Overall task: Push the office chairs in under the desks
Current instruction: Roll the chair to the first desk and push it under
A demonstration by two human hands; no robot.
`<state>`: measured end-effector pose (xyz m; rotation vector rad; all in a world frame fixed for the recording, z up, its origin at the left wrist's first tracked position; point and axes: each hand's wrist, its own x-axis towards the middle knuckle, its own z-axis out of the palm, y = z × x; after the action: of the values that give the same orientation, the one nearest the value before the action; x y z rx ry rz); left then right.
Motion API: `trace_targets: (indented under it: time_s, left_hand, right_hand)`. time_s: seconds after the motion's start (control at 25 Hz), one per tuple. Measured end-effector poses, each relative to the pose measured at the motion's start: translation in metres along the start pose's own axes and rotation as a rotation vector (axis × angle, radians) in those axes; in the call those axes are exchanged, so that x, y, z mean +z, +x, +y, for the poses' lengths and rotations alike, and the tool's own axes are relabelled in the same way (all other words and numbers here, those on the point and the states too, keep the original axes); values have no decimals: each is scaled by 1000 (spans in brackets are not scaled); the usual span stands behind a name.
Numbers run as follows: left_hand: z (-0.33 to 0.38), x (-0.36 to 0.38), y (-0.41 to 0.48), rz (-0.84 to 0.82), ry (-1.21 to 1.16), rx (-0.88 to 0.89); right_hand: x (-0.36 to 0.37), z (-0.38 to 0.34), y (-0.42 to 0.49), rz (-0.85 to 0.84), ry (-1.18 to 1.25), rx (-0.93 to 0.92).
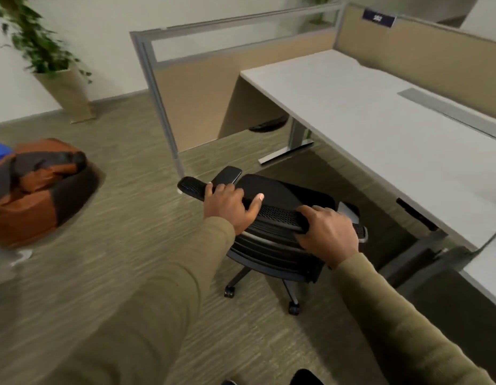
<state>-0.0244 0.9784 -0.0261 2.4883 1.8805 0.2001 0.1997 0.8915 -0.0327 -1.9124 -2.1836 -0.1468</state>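
A black office chair [280, 195] with a mesh back stands on the carpet just left of a long white desk [380, 129]. Its seat faces the desk and its wheeled base shows below. My left hand [227, 204] grips the top edge of the chair's backrest near its left end. My right hand [327, 232] grips the same top edge near its right end. The chair's right armrest lies close to the desk's front edge, and the seat is outside the desk.
A beige partition [185, 87] with a grey frame closes the desk's far left side. An orange and brown beanbag [38, 187] lies on the floor at left. A potted plant [66, 87] stands by the wall. The desk's grey legs [294, 140] stand underneath.
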Motion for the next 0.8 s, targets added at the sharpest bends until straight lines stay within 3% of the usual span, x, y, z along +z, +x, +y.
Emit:
trace_targets:
  time_s: [0.32, 0.8]
  left_hand:
    - [4, 12, 128, -4, 5, 74]
    - [17, 29, 326, -22, 47, 155]
  right_hand:
    - [12, 49, 112, 96, -39, 65]
    - [50, 131, 265, 27, -13, 190]
